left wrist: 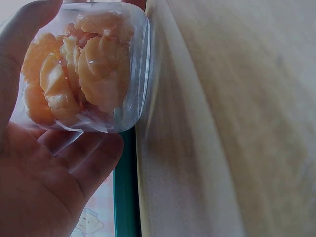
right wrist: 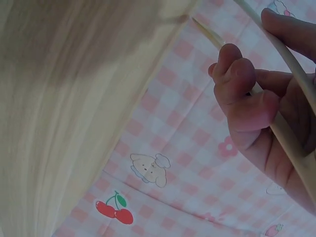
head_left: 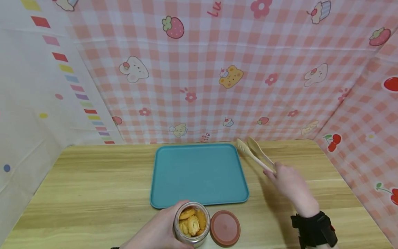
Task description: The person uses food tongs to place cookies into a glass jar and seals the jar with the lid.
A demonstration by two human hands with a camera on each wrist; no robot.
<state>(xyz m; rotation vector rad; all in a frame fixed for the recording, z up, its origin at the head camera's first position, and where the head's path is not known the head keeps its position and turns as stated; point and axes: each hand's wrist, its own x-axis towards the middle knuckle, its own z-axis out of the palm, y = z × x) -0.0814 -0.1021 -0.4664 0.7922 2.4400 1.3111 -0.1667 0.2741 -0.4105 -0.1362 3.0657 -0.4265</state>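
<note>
My left hand (head_left: 161,228) holds a clear jar (left wrist: 143,74) at the table's front, thumb and fingers around its side. Ring-shaped and ridged cookies (head_left: 193,224) fill the jar, whose mouth is uncovered. In the right hand (head_left: 290,185) are pale wooden tongs (head_left: 256,159), thumb on one arm and curled fingers around the other. Their tips stand apart, above the table by the tray's far right corner. Beside the jar lies a reddish-brown round lid (head_left: 225,228).
A teal rectangular tray (head_left: 199,174) lies flat in the middle of the wooden table (head_left: 102,186), beyond the jar. Behind the table hangs a pink checked cloth (head_left: 205,103), with more cloth at both sides. A black band (head_left: 314,228) wraps the right wrist.
</note>
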